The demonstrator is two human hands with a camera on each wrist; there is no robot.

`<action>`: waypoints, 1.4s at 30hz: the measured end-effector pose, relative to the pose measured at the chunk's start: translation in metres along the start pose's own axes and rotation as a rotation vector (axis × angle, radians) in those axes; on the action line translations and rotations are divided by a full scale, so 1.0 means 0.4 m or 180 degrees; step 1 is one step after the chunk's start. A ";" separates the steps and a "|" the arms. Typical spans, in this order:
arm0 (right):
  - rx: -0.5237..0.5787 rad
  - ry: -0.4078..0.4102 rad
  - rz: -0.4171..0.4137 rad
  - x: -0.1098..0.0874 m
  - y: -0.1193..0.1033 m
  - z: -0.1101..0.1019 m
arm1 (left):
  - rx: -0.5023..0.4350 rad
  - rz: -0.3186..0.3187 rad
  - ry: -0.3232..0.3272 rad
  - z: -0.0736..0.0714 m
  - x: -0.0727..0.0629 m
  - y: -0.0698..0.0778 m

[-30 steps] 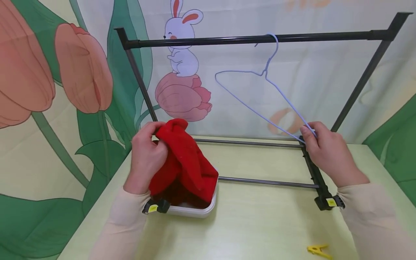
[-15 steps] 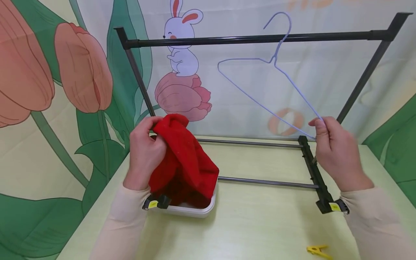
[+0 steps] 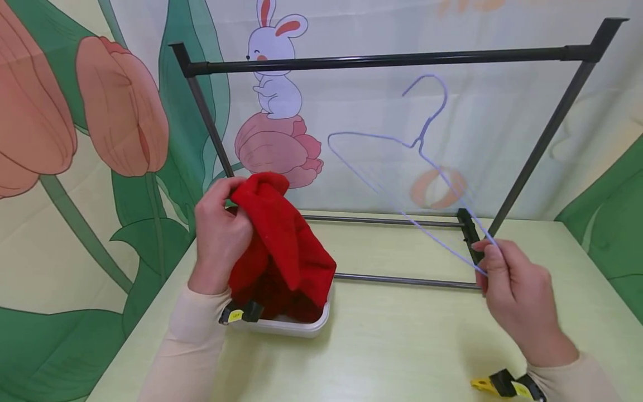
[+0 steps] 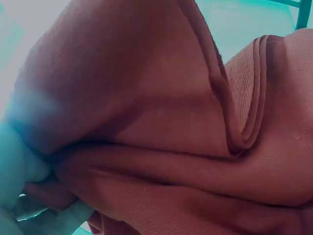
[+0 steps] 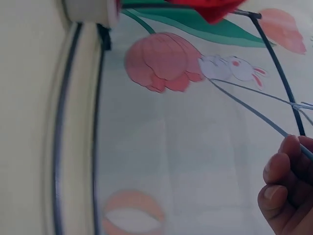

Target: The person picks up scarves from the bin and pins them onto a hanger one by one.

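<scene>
My left hand (image 3: 221, 231) pinches the top of a red cloth (image 3: 286, 240) that hangs in folds into a white tub (image 3: 296, 328). Close up in the left wrist view, the folded red cloth (image 4: 186, 127) covers most of the picture, with fingertips at its lower left edge. On the right, my right hand (image 3: 519, 296) grips one corner of a lilac wire hanger (image 3: 424, 137). The hanger's hook points up and sits below the black rail (image 3: 382, 60), apart from it. The right wrist view shows curled fingers around the thin wire of the hanger (image 5: 254, 110).
A black metal rack stands on the pale table (image 3: 392, 346), its two lower bars (image 3: 402, 281) crossing behind the tub. A yellow clothes peg (image 3: 483, 384) lies near the front right, partly behind the right wrist camera. A printed curtain (image 3: 361, 184) hangs behind.
My right hand has lifted the hanger's hook off the rail, then brought the hanger down and toward me. The left hand keeps the red cloth and has hardly shifted.
</scene>
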State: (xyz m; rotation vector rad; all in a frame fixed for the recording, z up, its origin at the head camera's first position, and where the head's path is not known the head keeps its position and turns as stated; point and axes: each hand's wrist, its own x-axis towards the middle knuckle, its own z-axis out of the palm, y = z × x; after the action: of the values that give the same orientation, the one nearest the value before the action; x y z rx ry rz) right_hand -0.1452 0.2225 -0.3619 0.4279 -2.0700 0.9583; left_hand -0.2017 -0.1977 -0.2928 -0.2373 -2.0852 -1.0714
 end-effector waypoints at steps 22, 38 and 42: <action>0.1137 -0.0519 0.1197 -0.184 -0.185 0.169 | 0.0235 0.1323 -0.0718 0.216 -0.083 0.153; 0.0950 -0.0405 0.1225 -0.200 -0.187 0.156 | 0.0678 0.0784 -0.2179 0.212 -0.115 0.043; 0.0864 -0.0381 0.1192 -0.200 -0.178 0.144 | 0.1043 0.0002 -0.2307 0.167 -0.107 -0.016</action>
State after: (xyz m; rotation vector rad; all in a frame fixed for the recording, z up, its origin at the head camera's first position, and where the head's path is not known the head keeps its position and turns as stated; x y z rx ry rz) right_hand -0.0842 0.1303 -0.4124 0.2419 -2.1791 1.4783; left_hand -0.2118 -0.1441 -0.3505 -0.5184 -2.8602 -0.6698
